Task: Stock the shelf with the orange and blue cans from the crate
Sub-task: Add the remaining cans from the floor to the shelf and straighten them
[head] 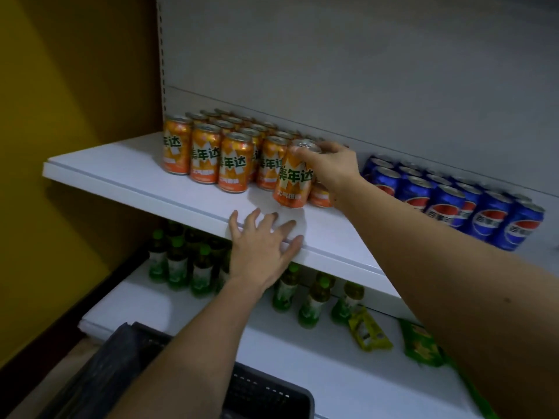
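Nearest me sat the dark crate, below the white shelf. Her left hand lay flat, fingers spread, on the shelf's front edge. Her right hand gripped an orange can by its top, tilted, beside the orange rows; blue cans stood further right.

The white shelf carries a block of orange cans at left and rows of blue cans at right.
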{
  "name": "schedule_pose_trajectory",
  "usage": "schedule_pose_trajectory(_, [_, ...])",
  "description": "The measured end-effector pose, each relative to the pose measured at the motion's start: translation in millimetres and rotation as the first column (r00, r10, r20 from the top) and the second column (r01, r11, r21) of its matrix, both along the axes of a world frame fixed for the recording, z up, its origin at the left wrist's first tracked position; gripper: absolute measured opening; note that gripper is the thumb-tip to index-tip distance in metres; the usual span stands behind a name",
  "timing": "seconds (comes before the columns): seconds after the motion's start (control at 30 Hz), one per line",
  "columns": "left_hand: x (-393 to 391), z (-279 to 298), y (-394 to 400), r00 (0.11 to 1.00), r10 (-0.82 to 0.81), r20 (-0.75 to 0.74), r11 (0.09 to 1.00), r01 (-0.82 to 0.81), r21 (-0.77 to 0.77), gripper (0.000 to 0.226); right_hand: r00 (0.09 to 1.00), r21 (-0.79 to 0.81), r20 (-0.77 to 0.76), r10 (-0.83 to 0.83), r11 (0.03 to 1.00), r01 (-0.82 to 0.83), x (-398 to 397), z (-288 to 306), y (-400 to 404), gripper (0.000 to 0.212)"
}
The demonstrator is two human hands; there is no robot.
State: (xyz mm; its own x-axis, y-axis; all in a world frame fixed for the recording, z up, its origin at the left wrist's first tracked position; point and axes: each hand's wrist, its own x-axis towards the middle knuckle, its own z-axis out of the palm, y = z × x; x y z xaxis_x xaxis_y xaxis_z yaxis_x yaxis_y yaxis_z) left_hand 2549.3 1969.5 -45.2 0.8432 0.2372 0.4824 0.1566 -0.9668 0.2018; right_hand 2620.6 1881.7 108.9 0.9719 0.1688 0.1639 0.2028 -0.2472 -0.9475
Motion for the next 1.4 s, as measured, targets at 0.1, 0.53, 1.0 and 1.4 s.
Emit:
schedule_pose_trajectory(0.1, [2, -1, -1, 0.999, 0.015, 0.036, 1.0, -0.015, 0.0, 0.058, 0.999, -0.034, -0.022, 0.037, 0.999, -0.037, 11, -8, 24, 0.072])
schedule_pose_trajectory(0.53, [6, -4, 0, 0.999, 0.017, 0.029, 1.0, -0.017, -0.011, 0.058, 1.0, -0.088, -0.017, 0.026, 0.996, -0.027, 36, -33, 65, 0.057])
schedule_pose_trajectory(1.0, [-9, 24, -1, 0.973, -0.034, -0.229, 0.999, 0.024, -0.044, 0.059, 0.96, -0.098, -0.279, 0.034, 0.993, -0.063, -23, -58, -7, 0.022])
schedule_pose_trajectory(1.4, [-38, 74, -77, 0.972, -0.081, -0.219, 0.83, -0.056, -0.555, 0.036, 0.945, -0.244, -0.324, 0.038, 0.962, -0.122, -89, -52, -126, 0.041])
